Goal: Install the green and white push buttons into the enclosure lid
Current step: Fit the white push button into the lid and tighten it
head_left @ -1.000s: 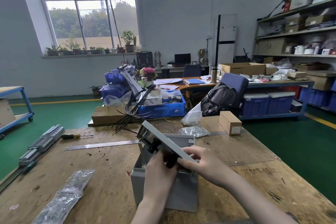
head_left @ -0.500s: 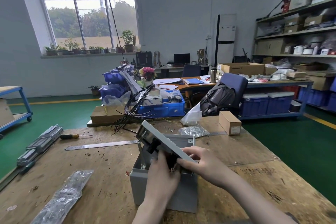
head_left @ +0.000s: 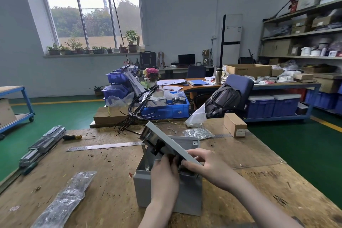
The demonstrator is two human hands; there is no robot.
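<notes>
Wooden bench [head_left: 111, 181] | grey enclosure lid [head_left: 172, 142] tilted, black fitting [head_left: 157, 149] underneath

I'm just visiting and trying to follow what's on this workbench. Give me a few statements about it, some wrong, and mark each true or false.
1. The grey metal enclosure lid is tilted up over the grey metal box. True.
2. Both hands are at the lid's near end. True: left hand, right hand.
3. The long steel ruler lies inside the box. False: it lies on the wooden table.
4. The yellow-handled screwdriver is in the right hand. False: it lies on the table, far left.
</notes>
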